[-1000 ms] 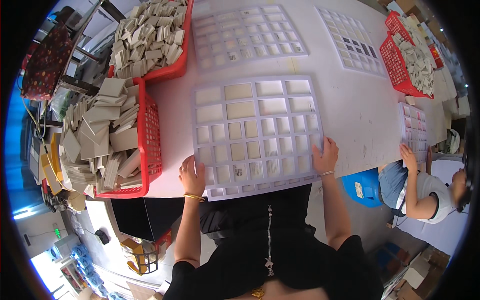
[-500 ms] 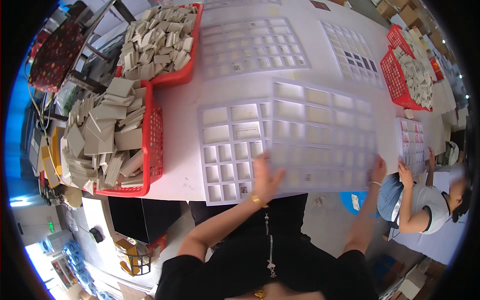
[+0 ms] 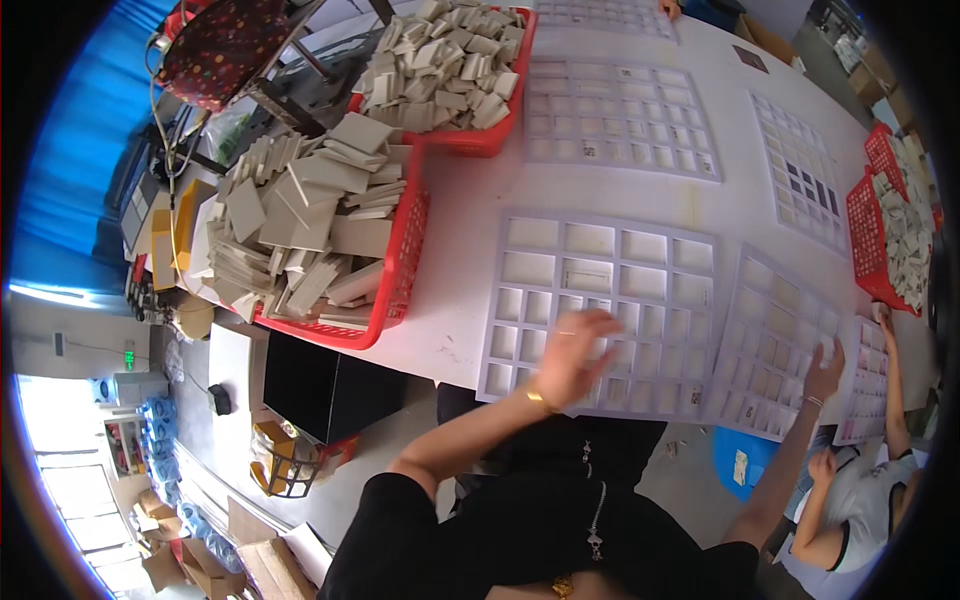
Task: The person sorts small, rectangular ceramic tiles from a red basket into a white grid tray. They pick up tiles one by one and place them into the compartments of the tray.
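Observation:
A white compartment tray (image 3: 617, 290) lies flat in front of me, its shallow cells framed by raised ribs. My left hand (image 3: 578, 358) is over its lower middle, fingers apart and holding nothing, slightly blurred. To its right, a second white tray (image 3: 775, 318) sits at an angle, its near side by the table's front edge. My right hand (image 3: 824, 372) grips the right edge of this second tray. Beyond my left hand, the first tray's cells look bare, apart from a thin rectangular outline in one upper cell.
Two red baskets (image 3: 408, 255) (image 3: 487, 137) heaped with pale flat tiles stand at the left. Other trays (image 3: 622, 115) (image 3: 797, 175) lie farther back, one with dark pieces. More red baskets (image 3: 868, 235) are at the right, near a co-worker (image 3: 860, 510) with another tray (image 3: 866, 385).
The upper tray has moved right, off the first tray, and lies at an angle beside it. My left hand has let go of it; my right hand moved with it. The view has shifted.

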Action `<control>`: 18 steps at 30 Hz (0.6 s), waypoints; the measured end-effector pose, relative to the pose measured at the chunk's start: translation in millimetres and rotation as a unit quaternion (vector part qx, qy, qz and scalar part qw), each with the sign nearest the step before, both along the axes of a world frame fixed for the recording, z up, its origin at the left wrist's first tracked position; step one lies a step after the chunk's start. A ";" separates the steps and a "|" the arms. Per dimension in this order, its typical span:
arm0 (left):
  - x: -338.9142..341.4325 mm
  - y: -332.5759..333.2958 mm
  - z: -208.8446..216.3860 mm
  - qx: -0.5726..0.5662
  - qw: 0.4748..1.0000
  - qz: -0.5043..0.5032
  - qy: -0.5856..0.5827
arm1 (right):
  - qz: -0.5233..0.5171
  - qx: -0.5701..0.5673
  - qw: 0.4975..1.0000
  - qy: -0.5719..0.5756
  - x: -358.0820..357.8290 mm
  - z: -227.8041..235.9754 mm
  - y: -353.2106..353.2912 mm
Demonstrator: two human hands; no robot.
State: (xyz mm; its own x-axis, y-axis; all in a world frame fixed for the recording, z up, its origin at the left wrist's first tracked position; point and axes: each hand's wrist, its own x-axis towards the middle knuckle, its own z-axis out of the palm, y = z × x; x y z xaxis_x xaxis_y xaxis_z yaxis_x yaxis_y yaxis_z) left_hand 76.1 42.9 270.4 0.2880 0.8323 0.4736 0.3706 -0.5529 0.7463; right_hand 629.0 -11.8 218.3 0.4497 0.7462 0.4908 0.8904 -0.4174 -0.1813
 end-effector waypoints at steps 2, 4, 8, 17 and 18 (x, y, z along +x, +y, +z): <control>-73.4 8.0 26.0 0.076 0.981 0.154 0.089 | 0.118 0.032 0.991 0.052 -68.7 6.6 42.4; -141.6 21.6 52.2 0.170 0.907 0.302 0.241 | 0.207 0.032 0.975 0.075 -151.4 23.4 88.5; -229.1 16.7 73.6 0.076 0.792 0.387 0.465 | 0.454 0.086 0.877 0.132 -335.8 56.4 158.9; -264.0 10.4 83.7 0.103 0.853 0.379 0.344 | 0.654 0.022 0.707 0.268 -567.0 84.6 142.4; -268.3 4.8 83.2 0.091 0.876 0.385 0.275 | 0.652 0.010 0.697 0.299 -576.5 83.2 132.9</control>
